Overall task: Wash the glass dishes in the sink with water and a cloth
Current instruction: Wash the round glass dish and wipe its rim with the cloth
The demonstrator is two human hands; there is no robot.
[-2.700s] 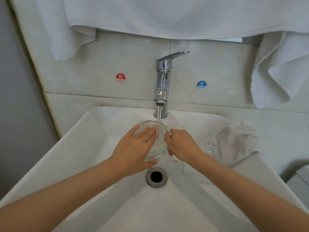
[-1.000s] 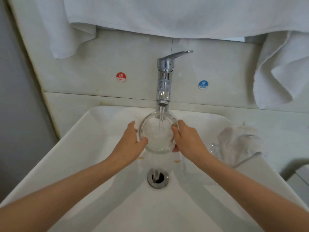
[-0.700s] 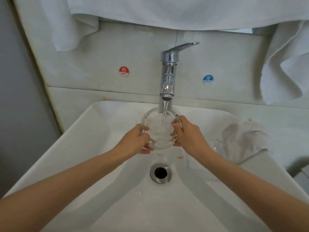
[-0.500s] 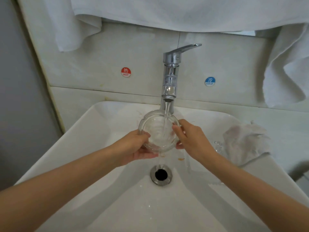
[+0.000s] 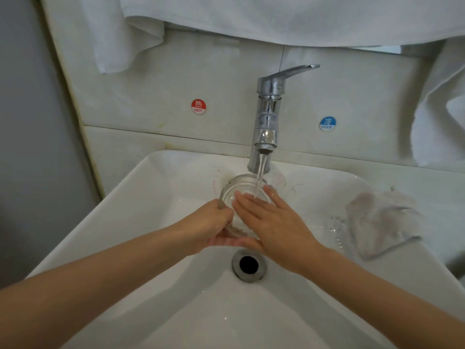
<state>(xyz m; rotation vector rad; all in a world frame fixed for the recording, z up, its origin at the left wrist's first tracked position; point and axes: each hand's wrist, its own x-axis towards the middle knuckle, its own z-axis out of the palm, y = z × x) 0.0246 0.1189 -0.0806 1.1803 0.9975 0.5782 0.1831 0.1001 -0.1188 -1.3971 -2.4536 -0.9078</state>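
Observation:
A round clear glass dish (image 5: 237, 187) is held tilted over the white sink (image 5: 156, 197), under the water running from the chrome tap (image 5: 268, 114). My left hand (image 5: 214, 226) grips the dish's left and lower rim. Flat across the inside of the dish lies my right hand (image 5: 271, 220), fingers spread, water falling on the fingertips. A crumpled grey cloth (image 5: 382, 220) rests on the sink's right rim. Next to the cloth, inside the basin, sits another small clear glass piece (image 5: 336, 224).
The drain (image 5: 249, 265) is open just below my hands. White towels (image 5: 276, 18) hang above the tap and at the right (image 5: 442, 109). A red HOT sticker (image 5: 198, 106) and a blue COLD sticker (image 5: 327, 123) are on the wall.
My right hand has left the dish's right rim and now lies flat inside it. My left hand still holds the dish, now from lower down.

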